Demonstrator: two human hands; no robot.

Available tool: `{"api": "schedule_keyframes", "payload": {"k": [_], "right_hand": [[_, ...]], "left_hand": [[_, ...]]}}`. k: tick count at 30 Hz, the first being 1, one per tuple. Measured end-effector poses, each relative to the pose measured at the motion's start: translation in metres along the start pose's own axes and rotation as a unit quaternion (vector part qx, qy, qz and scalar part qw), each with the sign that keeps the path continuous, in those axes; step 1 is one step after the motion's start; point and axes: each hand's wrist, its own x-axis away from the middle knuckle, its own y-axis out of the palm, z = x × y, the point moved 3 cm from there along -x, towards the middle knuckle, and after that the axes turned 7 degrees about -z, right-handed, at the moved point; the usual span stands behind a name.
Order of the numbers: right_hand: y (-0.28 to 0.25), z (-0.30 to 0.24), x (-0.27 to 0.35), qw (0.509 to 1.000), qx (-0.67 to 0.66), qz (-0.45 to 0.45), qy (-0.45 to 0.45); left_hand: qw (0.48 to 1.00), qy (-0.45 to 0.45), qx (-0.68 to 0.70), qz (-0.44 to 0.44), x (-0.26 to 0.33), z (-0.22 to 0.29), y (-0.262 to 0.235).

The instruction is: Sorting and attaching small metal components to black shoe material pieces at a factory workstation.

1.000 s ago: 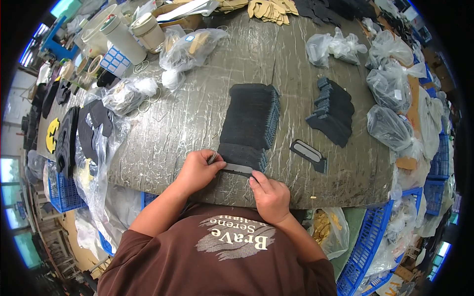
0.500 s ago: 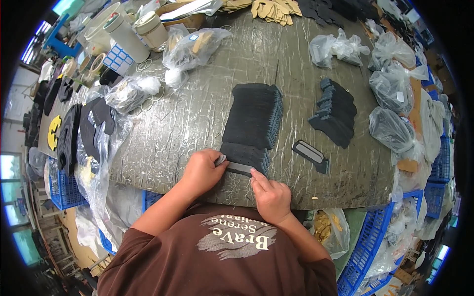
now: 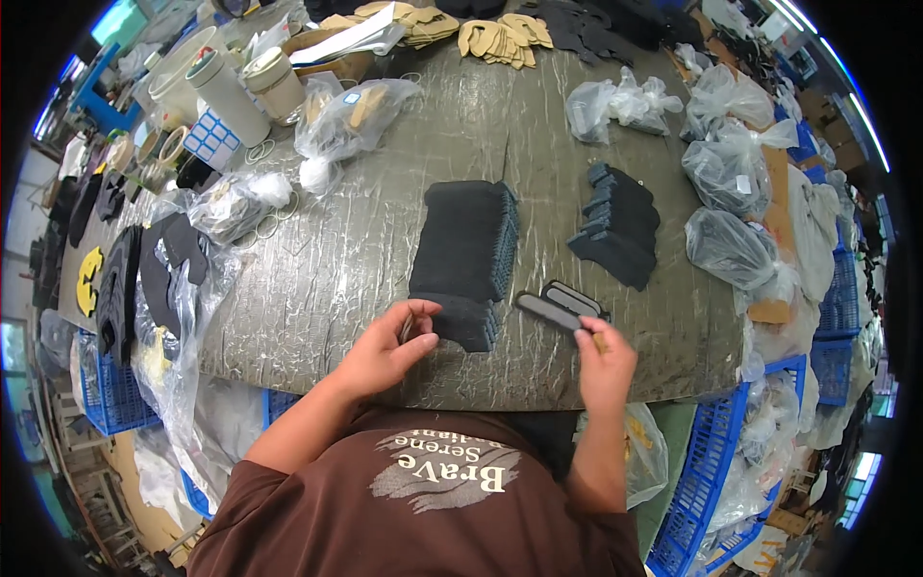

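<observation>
My right hand (image 3: pixel 604 363) grips the near end of a long, narrow black strip (image 3: pixel 546 310) and holds it just above the table, beside a second similar strip (image 3: pixel 577 297) lying flat. My left hand (image 3: pixel 387 348) is at the near left corner of a long fanned stack of black flat pieces (image 3: pixel 463 248). Its thumb and curled fingers touch the lowest piece there. Whether they grip it is unclear. A smaller pile of black pieces (image 3: pixel 620 226) lies to the right of the stack.
The grey worktable (image 3: pixel 327 279) has clear plastic bags of parts (image 3: pixel 726 250) along its right side and more bags (image 3: pixel 351 111) at the back left. White tubs (image 3: pixel 226 91) stand at the far left. Tan cut-outs (image 3: pixel 500 34) lie at the back. Blue crates (image 3: pixel 716 462) sit below.
Both hands held the strip together at the stack's near end. Now my right hand has carried it to the right, next to the other strip. My left hand has let go and stays at the stack.
</observation>
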Motion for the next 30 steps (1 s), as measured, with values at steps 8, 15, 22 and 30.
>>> {"api": "schedule_keyframes", "payload": {"k": [8, 15, 22, 30], "right_hand": [[0.049, -0.033, 0.025, 0.983, -0.062, -0.143, -0.098], [0.096, -0.034, 0.037, 0.915, -0.265, -0.305, 0.014], [0.094, -0.037, 0.039, 0.899, -0.309, -0.308, 0.045], [0.096, -0.037, 0.038, 0.836, -0.437, -0.304, 0.132]], "left_hand": [[0.957, 0.129, -0.244, -0.088, 0.007, 0.013, 0.025], [0.908, 0.177, -0.372, -0.075, 0.011, 0.021, 0.035], [0.892, 0.189, -0.405, -0.075, 0.012, 0.018, 0.039], [0.948, 0.228, -0.177, -0.136, 0.01, 0.013, 0.038]]}}
